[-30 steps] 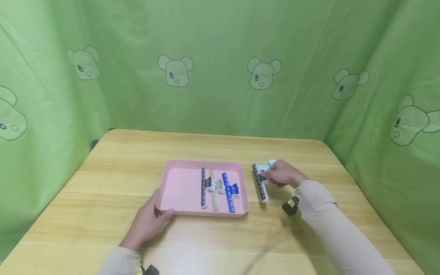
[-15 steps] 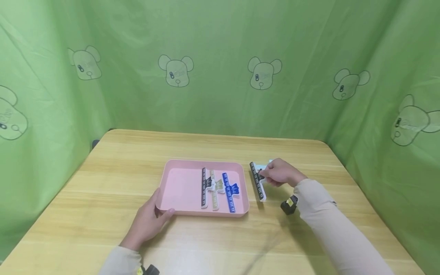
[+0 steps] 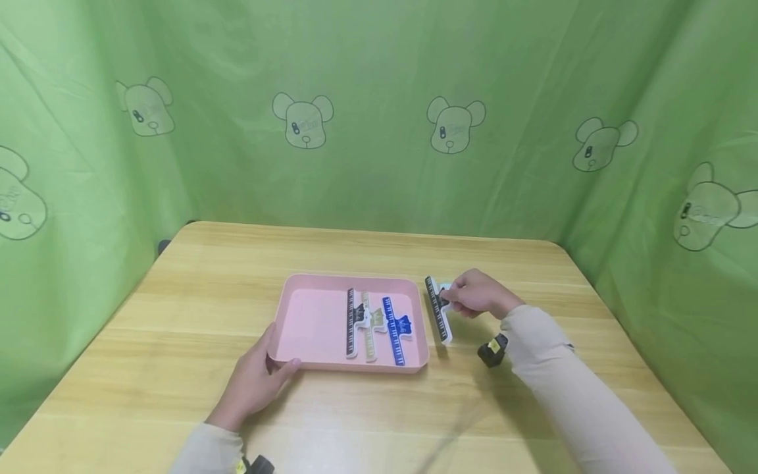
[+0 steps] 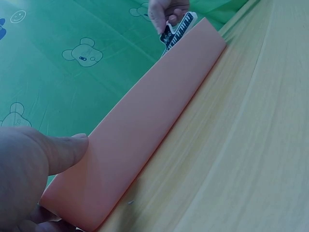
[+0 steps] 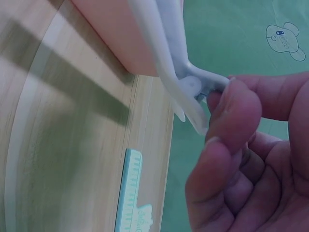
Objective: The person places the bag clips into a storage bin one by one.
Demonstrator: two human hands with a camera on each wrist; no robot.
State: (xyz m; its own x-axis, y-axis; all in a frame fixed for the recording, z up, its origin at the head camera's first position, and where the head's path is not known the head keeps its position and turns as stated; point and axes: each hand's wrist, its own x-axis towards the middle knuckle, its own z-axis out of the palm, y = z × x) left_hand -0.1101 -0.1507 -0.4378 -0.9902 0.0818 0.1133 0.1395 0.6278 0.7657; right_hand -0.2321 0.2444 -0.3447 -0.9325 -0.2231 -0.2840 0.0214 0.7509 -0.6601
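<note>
My left hand (image 3: pixel 254 380) grips the near left corner of a pink tray (image 3: pixel 310 322), thumb over the rim (image 4: pixel 99 133) and fingers partly hidden by the tray. Just right of the tray, my right hand (image 3: pixel 480 294) pinches the handle of a black-and-white sheet music clip (image 3: pixel 437 313) with a piano-key pattern. In the right wrist view, the white underside of this clip (image 5: pixel 161 53) shows, held off the table. Inside the tray's right half lie a black clip (image 3: pixel 351 329), a gold clip (image 3: pixel 370 345) and a blue clip (image 3: pixel 394 339).
A mint-green clip (image 5: pixel 128 193) lies on the wooden table (image 3: pixel 355 421) beneath the right hand, mostly hidden in the head view. Green curtains (image 3: pixel 379 184) with bear heads enclose the table's back and sides.
My right hand has carried the black-and-white clip left, closer to the tray's right edge. My left hand and the tray have stayed put.
</note>
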